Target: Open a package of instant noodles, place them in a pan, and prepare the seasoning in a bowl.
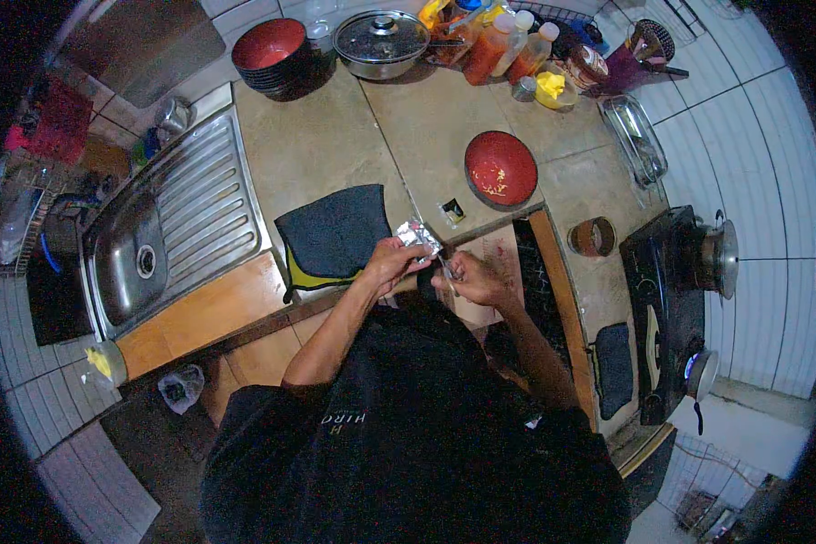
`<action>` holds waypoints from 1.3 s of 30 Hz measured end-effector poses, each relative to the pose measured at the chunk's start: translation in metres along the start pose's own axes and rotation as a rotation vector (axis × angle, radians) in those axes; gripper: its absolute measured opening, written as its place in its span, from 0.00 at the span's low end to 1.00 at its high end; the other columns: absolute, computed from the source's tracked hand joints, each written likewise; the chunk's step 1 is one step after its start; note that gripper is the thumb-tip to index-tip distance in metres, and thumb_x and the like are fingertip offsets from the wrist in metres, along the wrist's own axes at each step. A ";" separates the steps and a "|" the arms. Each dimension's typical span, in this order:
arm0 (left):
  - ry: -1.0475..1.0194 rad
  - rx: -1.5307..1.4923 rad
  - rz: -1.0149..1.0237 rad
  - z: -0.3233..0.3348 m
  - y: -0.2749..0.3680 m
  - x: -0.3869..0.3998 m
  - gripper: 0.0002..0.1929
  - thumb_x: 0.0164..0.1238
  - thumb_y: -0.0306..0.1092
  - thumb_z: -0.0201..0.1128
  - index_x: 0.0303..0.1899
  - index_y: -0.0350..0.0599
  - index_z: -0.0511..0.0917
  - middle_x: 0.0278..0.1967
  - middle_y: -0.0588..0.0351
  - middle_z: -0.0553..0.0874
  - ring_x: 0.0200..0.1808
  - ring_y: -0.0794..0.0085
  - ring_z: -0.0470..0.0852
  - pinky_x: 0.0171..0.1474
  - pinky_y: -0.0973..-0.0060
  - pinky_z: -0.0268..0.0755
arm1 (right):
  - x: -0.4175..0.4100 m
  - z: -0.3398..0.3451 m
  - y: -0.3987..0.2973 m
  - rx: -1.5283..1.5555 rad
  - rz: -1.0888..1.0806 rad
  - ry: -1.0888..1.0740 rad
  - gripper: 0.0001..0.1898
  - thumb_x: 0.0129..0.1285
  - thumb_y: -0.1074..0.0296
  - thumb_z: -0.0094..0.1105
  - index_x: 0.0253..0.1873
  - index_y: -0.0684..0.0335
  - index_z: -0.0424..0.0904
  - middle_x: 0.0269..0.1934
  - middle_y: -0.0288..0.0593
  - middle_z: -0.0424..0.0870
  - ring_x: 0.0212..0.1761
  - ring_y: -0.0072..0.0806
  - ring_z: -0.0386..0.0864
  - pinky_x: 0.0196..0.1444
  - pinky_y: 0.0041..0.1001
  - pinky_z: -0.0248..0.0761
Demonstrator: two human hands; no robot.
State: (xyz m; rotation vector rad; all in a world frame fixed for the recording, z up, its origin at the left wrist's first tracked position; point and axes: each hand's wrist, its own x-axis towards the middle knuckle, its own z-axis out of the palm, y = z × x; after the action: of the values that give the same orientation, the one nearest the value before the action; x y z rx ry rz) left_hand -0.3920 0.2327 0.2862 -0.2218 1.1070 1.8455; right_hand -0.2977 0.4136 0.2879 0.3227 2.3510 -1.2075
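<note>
Pinched in my left hand (393, 264) is a small silver foil sachet (418, 234), held just past the front edge of the counter. My right hand (477, 279) grips what looks like a pair of scissors (449, 268), their blades at the sachet's lower right edge. Whether the blades have cut the foil cannot be made out. Ahead on the counter lies another small sachet (453, 210), clear with dark contents. Beyond it stands a red bowl (510, 153) with pale yellow bits inside. A dark grey cloth (336, 231) with a yellow-green underside lies left of my left hand.
A steel sink (211, 183) is on the left. At the back are stacked bowls (270, 58), a lidded pan (381, 51) and sauce bottles (489, 51). A brown cup (591, 236) stands near the black stove (659, 292), which bears a pot (717, 258) and a small pan (704, 374) over a blue flame.
</note>
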 end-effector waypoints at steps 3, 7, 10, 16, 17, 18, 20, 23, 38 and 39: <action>-0.041 -0.007 -0.034 -0.008 -0.003 0.005 0.10 0.61 0.24 0.63 0.44 0.36 0.78 0.40 0.54 0.84 0.40 0.71 0.83 0.47 0.76 0.80 | 0.009 0.016 0.033 0.000 -0.070 0.036 0.22 0.53 0.51 0.71 0.34 0.61 0.68 0.26 0.33 0.70 0.27 0.19 0.68 0.28 0.24 0.64; -0.052 -0.019 -0.062 -0.013 -0.004 0.008 0.10 0.61 0.24 0.63 0.44 0.36 0.77 0.39 0.54 0.84 0.40 0.70 0.84 0.45 0.77 0.80 | 0.007 0.018 0.033 0.165 -0.107 0.046 0.21 0.52 0.54 0.72 0.31 0.60 0.67 0.21 0.30 0.68 0.22 0.18 0.65 0.24 0.24 0.62; -0.070 -0.014 -0.055 -0.017 -0.004 0.008 0.10 0.61 0.25 0.64 0.43 0.36 0.77 0.39 0.53 0.84 0.39 0.70 0.84 0.44 0.77 0.81 | 0.000 0.010 0.017 0.115 -0.108 0.074 0.24 0.47 0.47 0.73 0.28 0.60 0.69 0.19 0.32 0.69 0.21 0.20 0.66 0.25 0.24 0.63; -0.141 0.102 -0.120 -0.019 -0.005 0.010 0.11 0.60 0.25 0.64 0.44 0.36 0.77 0.40 0.52 0.84 0.40 0.69 0.84 0.46 0.76 0.80 | 0.004 0.018 0.027 0.080 -0.059 0.161 0.29 0.40 0.40 0.75 0.23 0.62 0.71 0.18 0.37 0.71 0.20 0.24 0.69 0.24 0.26 0.65; -0.127 0.087 -0.128 -0.020 -0.006 0.010 0.11 0.60 0.25 0.65 0.43 0.36 0.77 0.39 0.52 0.84 0.40 0.68 0.84 0.45 0.75 0.81 | 0.004 0.017 0.022 0.005 -0.095 0.214 0.29 0.40 0.40 0.75 0.23 0.62 0.71 0.17 0.38 0.71 0.20 0.25 0.69 0.24 0.27 0.65; -0.114 0.071 -0.137 -0.020 -0.006 0.010 0.10 0.59 0.24 0.65 0.41 0.36 0.77 0.39 0.52 0.83 0.39 0.67 0.84 0.44 0.74 0.81 | 0.003 0.016 0.017 0.004 -0.095 0.212 0.29 0.40 0.40 0.75 0.23 0.62 0.71 0.17 0.38 0.71 0.20 0.25 0.69 0.24 0.27 0.65; -0.109 0.089 -0.139 -0.020 -0.005 0.009 0.11 0.61 0.27 0.64 0.44 0.36 0.76 0.39 0.51 0.84 0.40 0.67 0.84 0.44 0.74 0.81 | 0.000 0.014 0.007 0.001 0.052 0.109 0.25 0.46 0.50 0.76 0.27 0.61 0.67 0.19 0.32 0.70 0.21 0.19 0.68 0.23 0.23 0.63; -0.095 0.038 -0.155 -0.014 0.002 0.009 0.13 0.65 0.32 0.61 0.47 0.34 0.76 0.40 0.49 0.84 0.40 0.66 0.85 0.45 0.73 0.81 | 0.003 0.016 0.014 0.067 0.021 0.130 0.25 0.46 0.50 0.75 0.28 0.61 0.67 0.19 0.32 0.69 0.21 0.19 0.67 0.24 0.23 0.64; -0.138 0.079 -0.095 -0.035 -0.004 0.021 0.10 0.67 0.34 0.57 0.41 0.36 0.77 0.31 0.57 0.80 0.33 0.73 0.82 0.45 0.72 0.82 | 0.021 0.007 -0.002 -0.141 0.047 0.169 0.30 0.43 0.35 0.68 0.28 0.61 0.75 0.25 0.45 0.79 0.29 0.31 0.78 0.33 0.30 0.71; -0.135 0.099 -0.100 -0.034 -0.003 0.021 0.08 0.67 0.33 0.55 0.39 0.38 0.77 0.30 0.58 0.79 0.31 0.75 0.82 0.43 0.73 0.83 | 0.024 0.008 0.002 -0.142 0.045 0.171 0.30 0.43 0.35 0.68 0.28 0.61 0.75 0.25 0.45 0.79 0.29 0.31 0.78 0.33 0.30 0.71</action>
State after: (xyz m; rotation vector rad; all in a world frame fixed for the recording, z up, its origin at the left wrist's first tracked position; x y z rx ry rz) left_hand -0.4112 0.2202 0.2532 -0.0916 1.0710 1.6868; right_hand -0.3149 0.4086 0.2704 0.4435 2.5448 -1.0208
